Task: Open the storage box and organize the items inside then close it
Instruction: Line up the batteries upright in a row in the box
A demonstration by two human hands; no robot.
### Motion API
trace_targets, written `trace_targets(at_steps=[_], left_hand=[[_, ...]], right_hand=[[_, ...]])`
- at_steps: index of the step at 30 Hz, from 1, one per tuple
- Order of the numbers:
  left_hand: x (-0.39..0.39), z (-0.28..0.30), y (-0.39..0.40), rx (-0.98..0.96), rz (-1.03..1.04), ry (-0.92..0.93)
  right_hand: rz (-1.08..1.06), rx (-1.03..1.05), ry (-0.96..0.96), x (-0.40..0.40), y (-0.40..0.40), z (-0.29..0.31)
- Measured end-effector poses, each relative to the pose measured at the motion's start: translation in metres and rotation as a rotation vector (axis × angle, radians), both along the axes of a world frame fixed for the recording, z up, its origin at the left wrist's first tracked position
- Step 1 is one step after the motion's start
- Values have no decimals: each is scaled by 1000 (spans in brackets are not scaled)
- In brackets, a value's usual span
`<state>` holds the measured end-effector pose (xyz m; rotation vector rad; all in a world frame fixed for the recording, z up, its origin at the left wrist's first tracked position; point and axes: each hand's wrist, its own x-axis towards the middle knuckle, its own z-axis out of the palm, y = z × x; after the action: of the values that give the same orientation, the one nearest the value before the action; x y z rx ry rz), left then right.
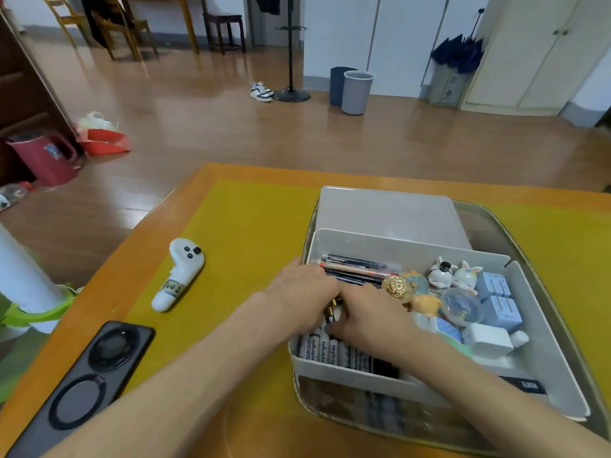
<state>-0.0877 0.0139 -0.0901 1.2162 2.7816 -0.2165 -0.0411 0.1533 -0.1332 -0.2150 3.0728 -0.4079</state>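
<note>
Item 1, storage box (pixel 545 365): I am seeing it sitting open on the yellow mat (pixel 251 226), right of centre, with its lid (pixel 390 216) lying flat just behind it.

Item 2, markers (pixel 325 350): a row is lying in the box's near-left part, long axes running away from me. The pens (pixel 357 269) beyond them are lying crosswise.

Item 3, left hand (pixel 299 290): I am reading it as reaching in over the box's left wall, palm down, knuckles up. Whether its fingers are gripping anything, I cannot tell.

Item 4, right hand (pixel 370 315): it is crossing in from the near right, fingers curled round a small dark cylinder (pixel 331 314) directly above the markers. Both hands are meeting there, equally near.

Item 5, figurines (pixel 453 274) and small blue boxes (pixel 499 299): these are crowding the right half, untouched.

Judgement: sorting is looking midway; closing is remaining.
</note>
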Motion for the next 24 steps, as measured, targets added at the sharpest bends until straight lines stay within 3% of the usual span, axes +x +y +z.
trace_targets(at_steps=[4,11,15,24], left_hand=[[-5,3,-4,42,-24,-4],[0,-4,-5,44,-3,-89],[2,-10,4,3,53,-46],[-2,-17,15,-31,89,-14]], right_hand=[[-35,-126,-11,5,10,10],[29,140,26,24,33,21],[93,300,14,20,16,15],[105,292,-56,12,17,12]])
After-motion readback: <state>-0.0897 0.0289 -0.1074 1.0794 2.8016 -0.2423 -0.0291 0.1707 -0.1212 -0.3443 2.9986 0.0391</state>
